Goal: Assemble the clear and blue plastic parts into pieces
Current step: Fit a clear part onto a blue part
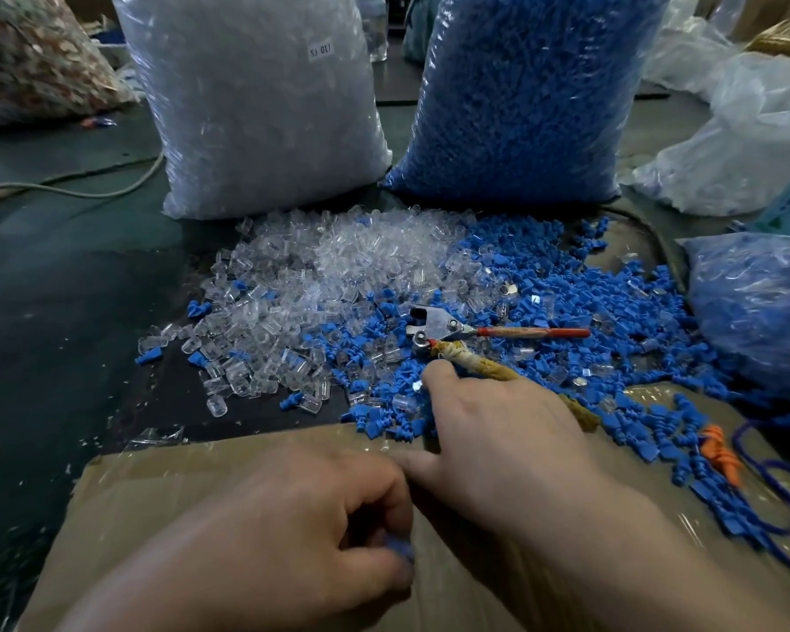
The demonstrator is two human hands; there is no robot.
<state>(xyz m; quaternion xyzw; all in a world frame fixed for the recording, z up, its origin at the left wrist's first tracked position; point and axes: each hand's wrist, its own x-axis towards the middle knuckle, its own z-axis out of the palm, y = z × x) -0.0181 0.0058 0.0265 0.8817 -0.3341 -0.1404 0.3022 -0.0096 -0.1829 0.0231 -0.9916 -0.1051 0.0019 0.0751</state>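
Seen from your own head, looking down: you appear to be at the picking-up step, with no joined piece visible in either hand. Your left hand (293, 531) is nearest you, well this side of the pliers (448, 328). It is clenched around a small blue part (401, 550) over the cardboard sheet (179, 485). Your right hand (502, 435) reaches forward, and its fingers (436, 376) dip into the loose blue parts (566, 294) just this side of the pliers, beside the cloth-wrapped handle. Whether they pinch anything is hidden, so I cannot tell. The clear parts (302, 275) lie heaped to the left of the pliers and beyond them. The next move probably calls for one clear part to mate with the blue one, so a short reach left of the pliers would serve. Mind the pliers' two spread handles lying across the heap, which could snag a sweeping hand. Beyond the pliers, a tall bag of clear parts (256, 107) and a tall bag of blue parts (521, 93) wall off the far side. To the right of the pliers sit another filled bag (758, 307) and a looped blue cord (785, 494). Far left of the pliers, the dark worktop (65, 289) offers the most open room.
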